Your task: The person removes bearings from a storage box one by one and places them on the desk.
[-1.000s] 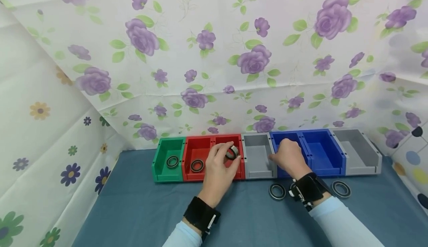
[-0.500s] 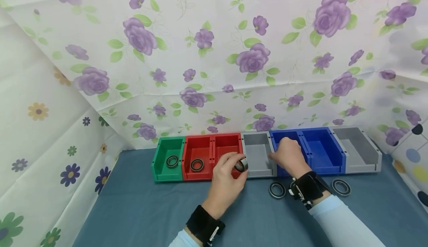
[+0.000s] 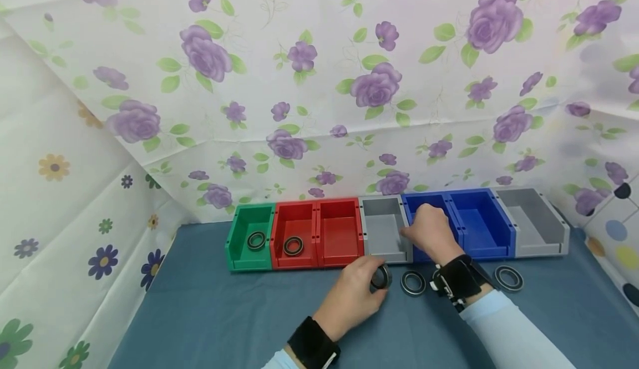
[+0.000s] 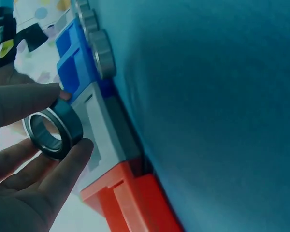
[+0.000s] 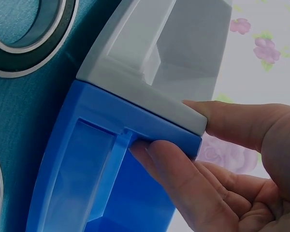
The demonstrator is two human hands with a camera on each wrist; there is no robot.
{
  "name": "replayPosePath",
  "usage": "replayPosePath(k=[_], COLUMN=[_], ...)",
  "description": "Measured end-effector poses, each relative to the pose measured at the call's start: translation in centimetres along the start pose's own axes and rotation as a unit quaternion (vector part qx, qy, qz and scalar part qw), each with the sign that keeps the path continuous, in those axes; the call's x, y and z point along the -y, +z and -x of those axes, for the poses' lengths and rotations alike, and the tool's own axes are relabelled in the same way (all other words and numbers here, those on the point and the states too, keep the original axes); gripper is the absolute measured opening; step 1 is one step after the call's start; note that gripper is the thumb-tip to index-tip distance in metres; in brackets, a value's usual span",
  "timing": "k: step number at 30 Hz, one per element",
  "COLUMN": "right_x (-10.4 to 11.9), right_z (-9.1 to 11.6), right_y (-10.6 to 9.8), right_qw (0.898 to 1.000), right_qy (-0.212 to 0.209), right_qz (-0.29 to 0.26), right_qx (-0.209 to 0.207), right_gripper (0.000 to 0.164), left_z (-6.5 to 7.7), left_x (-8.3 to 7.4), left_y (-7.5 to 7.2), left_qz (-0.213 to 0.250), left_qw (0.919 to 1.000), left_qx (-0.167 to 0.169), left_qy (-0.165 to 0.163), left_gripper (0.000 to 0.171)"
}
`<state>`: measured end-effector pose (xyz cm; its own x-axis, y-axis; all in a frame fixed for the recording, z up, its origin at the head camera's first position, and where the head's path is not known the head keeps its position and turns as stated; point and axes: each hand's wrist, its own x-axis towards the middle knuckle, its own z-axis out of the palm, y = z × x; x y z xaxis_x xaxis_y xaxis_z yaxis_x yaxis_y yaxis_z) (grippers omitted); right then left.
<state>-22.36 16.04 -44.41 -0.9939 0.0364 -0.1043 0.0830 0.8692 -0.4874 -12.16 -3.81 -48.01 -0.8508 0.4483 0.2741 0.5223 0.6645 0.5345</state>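
Left hand [image 3: 355, 294] pinched a bearing [image 3: 380, 277], carried out of the right red bin [image 3: 340, 234] and down to the cloth [image 3: 209, 313], beside another bearing [image 3: 413, 283]. Right hand [image 3: 433, 234] stayed gripping the blue bin [image 3: 418, 205] wall. Bins seemed to be getting emptied.

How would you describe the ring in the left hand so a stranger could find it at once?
Start at the row of bins on the blue cloth, then drop just in front of the grey bin. The ring is pinched upright in the left hand; the other rings lie flat.
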Motion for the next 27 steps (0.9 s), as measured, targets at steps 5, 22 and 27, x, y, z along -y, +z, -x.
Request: replayPosePath(k=[5, 22, 27], right_x=[0.1, 0.2, 0.1], right_z=[-0.1, 0.2, 0.2], right_y=[-0.1, -0.1, 0.0], right_qw=[1.0, 1.0, 1.0], right_qy=[0.005, -0.001, 0.005], right_qz=[0.002, -0.01, -0.006], right_qx=[0.004, -0.007, -0.008], right_gripper=[0.033, 0.039, 0.038], left_z=[-0.1, -1.0, -1.1], left_x=[0.0, 0.1, 0.2], left_y=[0.9, 2.1, 2.3], left_qz=[-0.024, -0.097, -0.107], left_qw=[0.9991, 0.9876, 0.9868], left_qx=[0.034, 0.117, 0.116], left_qy=[-0.004, -0.042, -0.037], left_gripper=[0.052, 0.045, 0.045])
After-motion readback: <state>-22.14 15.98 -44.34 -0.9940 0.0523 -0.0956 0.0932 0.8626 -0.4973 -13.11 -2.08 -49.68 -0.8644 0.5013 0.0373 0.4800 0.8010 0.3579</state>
